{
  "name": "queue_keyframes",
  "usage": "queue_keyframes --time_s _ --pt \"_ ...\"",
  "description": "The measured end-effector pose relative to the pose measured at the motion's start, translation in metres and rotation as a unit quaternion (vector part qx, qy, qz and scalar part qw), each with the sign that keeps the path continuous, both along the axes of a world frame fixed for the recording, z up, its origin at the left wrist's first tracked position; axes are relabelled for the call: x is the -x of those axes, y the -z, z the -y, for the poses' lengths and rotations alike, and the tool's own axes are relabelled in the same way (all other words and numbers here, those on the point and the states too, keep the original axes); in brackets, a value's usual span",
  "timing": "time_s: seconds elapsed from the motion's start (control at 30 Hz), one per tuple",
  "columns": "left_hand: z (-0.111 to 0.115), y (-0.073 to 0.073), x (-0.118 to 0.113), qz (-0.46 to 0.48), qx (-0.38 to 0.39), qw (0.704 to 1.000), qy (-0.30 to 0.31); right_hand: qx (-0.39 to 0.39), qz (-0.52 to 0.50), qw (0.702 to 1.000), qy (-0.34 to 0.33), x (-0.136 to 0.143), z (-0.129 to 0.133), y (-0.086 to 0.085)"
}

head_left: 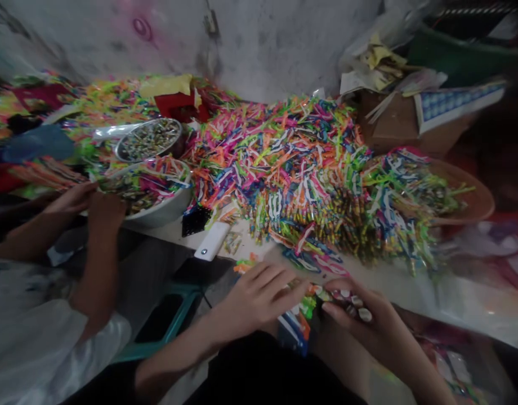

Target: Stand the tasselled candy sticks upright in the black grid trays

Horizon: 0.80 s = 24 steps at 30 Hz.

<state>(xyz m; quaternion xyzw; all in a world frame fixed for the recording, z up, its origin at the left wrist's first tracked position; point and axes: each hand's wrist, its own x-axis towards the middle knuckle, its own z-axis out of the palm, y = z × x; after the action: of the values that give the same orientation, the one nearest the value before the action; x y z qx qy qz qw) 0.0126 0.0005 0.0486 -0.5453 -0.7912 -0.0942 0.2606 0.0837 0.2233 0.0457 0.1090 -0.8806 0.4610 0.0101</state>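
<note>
My right hand (366, 315) is closed around a bundle of small tubes (355, 304) with round white ends. My left hand (265, 292) bends over colourful plastic strips (295, 326) in orange, green, blue and white, just left of that bundle. Its fingers are curled and their tips are partly hidden, so the grip shows only in part. Both hands are above my lap, at the near table edge. Just beyond them lies a small loose cluster of similar strips (312, 253). Behind it rises a large heap of bright strips and slim tubes (280, 152).
A white power bank-like device (212, 241) lies on the table (415, 292). To the left stand a white basin (157, 211) and a metal bowl (174, 136). A co-worker's hands (90, 205) are near the basin. An orange basin (481, 197) and a cardboard box (394, 121) stand right.
</note>
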Motion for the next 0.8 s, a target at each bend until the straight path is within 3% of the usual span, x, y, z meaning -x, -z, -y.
queue_keyframes --time_s 0.4,0.53,0.67,0.8 --pt "-0.027 -0.001 0.002 -0.082 -0.006 0.982 0.171 0.077 0.177 0.981 0.016 -0.033 -0.013 -0.007" --pt "-0.032 0.003 0.001 -0.092 0.031 0.975 0.202 0.133 0.202 0.970 0.026 -0.041 -0.011 0.005" --pt "-0.043 0.015 0.001 -0.070 0.018 0.970 0.230 0.183 0.229 0.955 0.041 -0.042 -0.011 0.024" --pt "-0.054 0.023 0.008 -0.037 0.030 0.973 0.224 0.147 0.211 0.964 0.066 -0.035 -0.016 0.038"
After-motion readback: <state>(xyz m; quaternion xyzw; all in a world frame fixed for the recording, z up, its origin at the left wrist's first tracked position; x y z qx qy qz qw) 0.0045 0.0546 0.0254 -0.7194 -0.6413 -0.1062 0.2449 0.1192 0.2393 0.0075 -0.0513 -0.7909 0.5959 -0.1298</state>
